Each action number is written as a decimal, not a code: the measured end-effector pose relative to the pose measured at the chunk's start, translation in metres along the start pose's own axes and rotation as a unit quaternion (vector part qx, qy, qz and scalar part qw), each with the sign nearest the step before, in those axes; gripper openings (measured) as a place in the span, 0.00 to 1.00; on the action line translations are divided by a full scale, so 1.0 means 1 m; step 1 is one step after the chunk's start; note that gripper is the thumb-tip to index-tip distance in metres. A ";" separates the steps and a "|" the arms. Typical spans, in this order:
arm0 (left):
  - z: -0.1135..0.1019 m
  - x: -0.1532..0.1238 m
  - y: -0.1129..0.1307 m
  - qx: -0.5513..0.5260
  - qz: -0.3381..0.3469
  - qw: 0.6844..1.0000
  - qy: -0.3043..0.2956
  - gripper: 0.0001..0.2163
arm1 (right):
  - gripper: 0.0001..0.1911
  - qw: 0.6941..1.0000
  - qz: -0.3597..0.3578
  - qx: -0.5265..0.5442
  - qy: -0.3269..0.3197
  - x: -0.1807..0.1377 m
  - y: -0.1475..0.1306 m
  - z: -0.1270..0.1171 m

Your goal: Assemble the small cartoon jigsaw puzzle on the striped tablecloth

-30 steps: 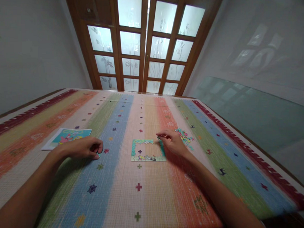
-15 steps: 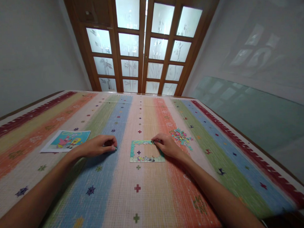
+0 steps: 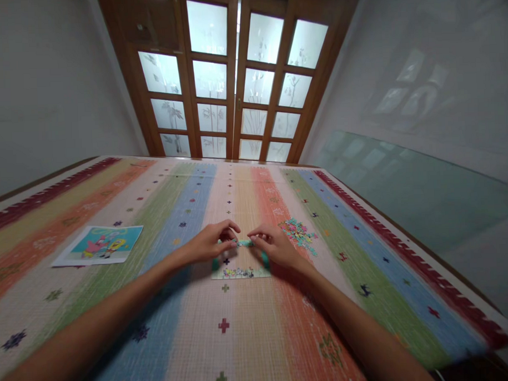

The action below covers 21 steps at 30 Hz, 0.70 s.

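Observation:
A partly built jigsaw puzzle (image 3: 240,273) lies on the striped tablecloth, its border pieces forming a rectangle with cloth showing inside. My left hand (image 3: 212,242) is at the border's far edge, thumb and fingertips closed on a small puzzle piece that they mostly cover. Just to its right, my right hand (image 3: 276,245) pinches the same far edge with thumb and fingers. Between the two sets of fingertips shows a short teal strip of joined pieces (image 3: 245,243). The hands hide both far corners of the border.
A heap of loose puzzle pieces (image 3: 298,233) lies to the right, beyond my right hand. On the left is a printed reference picture (image 3: 100,245) with two cartoon figures. The striped tablecloth (image 3: 192,337) covers the table, with wooden glazed doors (image 3: 233,74) behind it.
My left hand has moved right, from beside the puzzle to its far edge, close to my right hand. My right hand stays at that edge. The view has shifted slightly.

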<state>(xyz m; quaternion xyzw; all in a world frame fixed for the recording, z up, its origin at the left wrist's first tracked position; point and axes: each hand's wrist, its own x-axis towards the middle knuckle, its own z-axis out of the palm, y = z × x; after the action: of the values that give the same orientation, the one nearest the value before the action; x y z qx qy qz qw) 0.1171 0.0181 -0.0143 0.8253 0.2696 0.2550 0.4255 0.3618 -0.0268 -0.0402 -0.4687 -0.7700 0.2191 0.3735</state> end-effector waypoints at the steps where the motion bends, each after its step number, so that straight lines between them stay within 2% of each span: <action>1: 0.004 0.006 0.000 -0.006 0.003 1.000 0.004 0.11 | 0.08 1.000 0.012 0.028 -0.008 0.000 -0.002 -0.001; 5: 0.016 0.027 -0.002 -0.019 0.014 0.999 0.027 0.11 | 0.11 0.995 0.026 0.097 -0.020 -0.001 -0.007 -0.004; 10: 0.024 0.039 -0.004 -0.007 0.030 0.999 0.044 0.12 | 0.13 0.994 0.030 0.103 -0.002 0.000 0.000 -0.006; 16: 0.033 0.034 -0.006 0.077 0.061 0.994 0.048 0.10 | 0.13 0.996 0.065 0.043 -0.040 -0.001 0.005 -0.012; 21: 0.036 0.021 -0.009 0.186 0.118 0.975 0.021 0.07 | 0.12 0.995 0.098 -0.011 -0.012 -0.003 0.011 -0.014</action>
<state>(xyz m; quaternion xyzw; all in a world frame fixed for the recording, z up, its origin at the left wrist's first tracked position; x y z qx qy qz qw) 0.1532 0.0163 -0.0359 0.9105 0.2217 0.2661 0.2259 0.3801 -0.0247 -0.0403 -0.5433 -0.7268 0.2523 0.3359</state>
